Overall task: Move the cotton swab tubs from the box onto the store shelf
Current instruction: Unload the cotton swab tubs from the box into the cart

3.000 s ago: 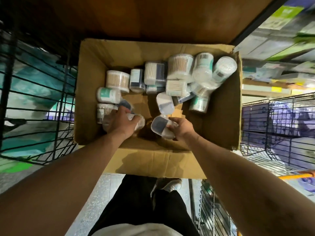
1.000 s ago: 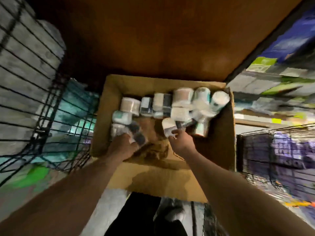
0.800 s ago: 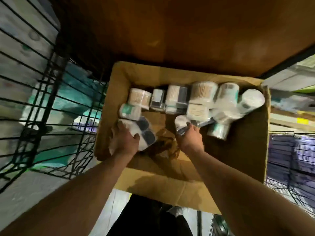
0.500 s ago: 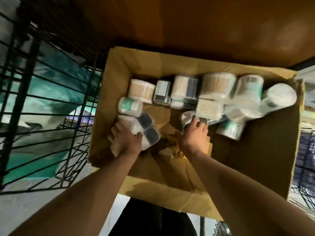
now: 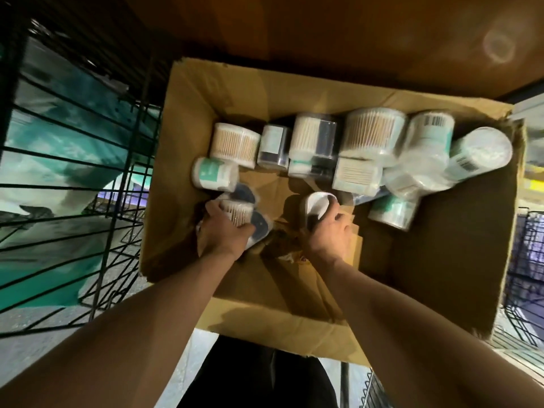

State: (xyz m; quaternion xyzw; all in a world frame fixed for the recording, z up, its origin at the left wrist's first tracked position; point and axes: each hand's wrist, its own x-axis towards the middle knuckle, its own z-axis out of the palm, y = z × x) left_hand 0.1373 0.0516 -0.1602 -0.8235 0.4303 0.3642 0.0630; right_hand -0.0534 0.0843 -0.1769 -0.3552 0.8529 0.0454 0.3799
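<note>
An open cardboard box (image 5: 459,290) holds several clear cotton swab tubs, most piled along its far wall, such as a large round tub (image 5: 371,132). My left hand (image 5: 220,234) is inside the box at the left and grips a bundle of small tubs (image 5: 241,212) with dark lids. My right hand (image 5: 331,231) is in the middle of the box, its fingers curled round a small white-rimmed tub (image 5: 316,203). A green-labelled tub (image 5: 213,173) lies just beyond my left hand.
A black wire rack (image 5: 73,172) with green and white packs stands to the left. A brown wooden shelf board (image 5: 323,33) spans above the box. Another wire basket (image 5: 527,260) sits at the right. My dark trousers (image 5: 259,378) show below the box.
Over the last second the camera has come closer to the box. My left hand keeps its bundle; my right hand has closed round the small white-rimmed tub near the pile.
</note>
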